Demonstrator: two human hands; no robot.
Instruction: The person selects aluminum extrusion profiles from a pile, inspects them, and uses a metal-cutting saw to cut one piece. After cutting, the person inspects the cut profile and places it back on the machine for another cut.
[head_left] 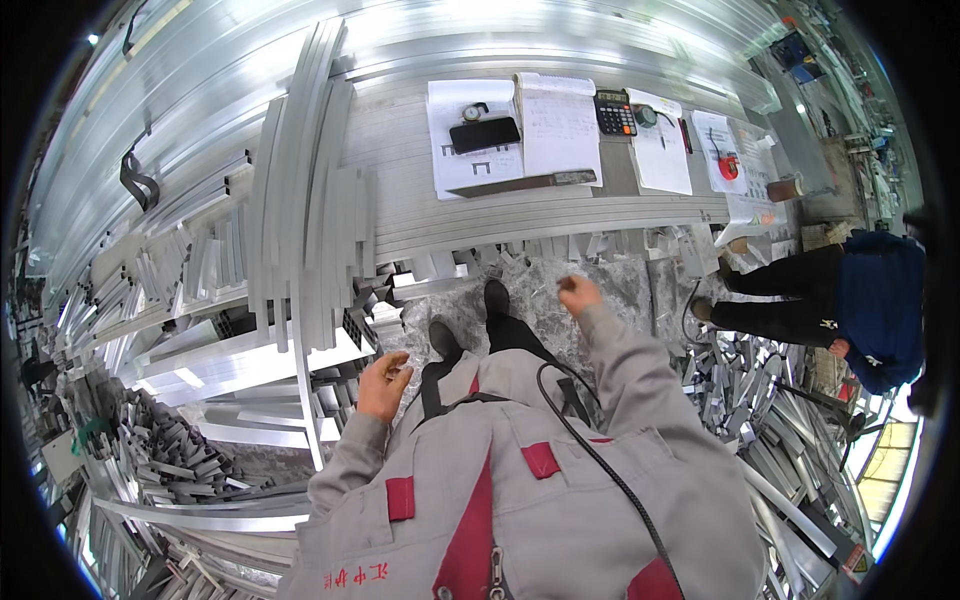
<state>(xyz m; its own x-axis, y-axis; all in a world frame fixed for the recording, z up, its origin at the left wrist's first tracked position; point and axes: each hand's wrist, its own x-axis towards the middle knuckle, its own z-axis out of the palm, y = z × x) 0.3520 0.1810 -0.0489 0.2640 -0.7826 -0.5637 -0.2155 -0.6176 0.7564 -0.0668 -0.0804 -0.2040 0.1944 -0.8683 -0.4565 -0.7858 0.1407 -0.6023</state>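
Observation:
My left hand (383,386) hangs in front of my body at the left, near the stacked metal profiles. Its fingers are loosely bent and apart, and nothing shows in them. Farther forward and to the right, my right hand (578,295) hovers over the floor, short of the bench's front edge. Its fingers are curled together; whether anything small is in them is hidden. Neither hand touches the bench (400,215). On it lie an open notebook (558,130), a drawing sheet with a black phone (485,135) on top, and a calculator (615,113).
Long silver profiles (290,200) stick out over the bench's left side. Offcuts (180,435) are heaped at the left, with more (770,430) at the right. A person in dark clothes (880,310) stands at the right. A dark flat bar (525,183) lies along the papers.

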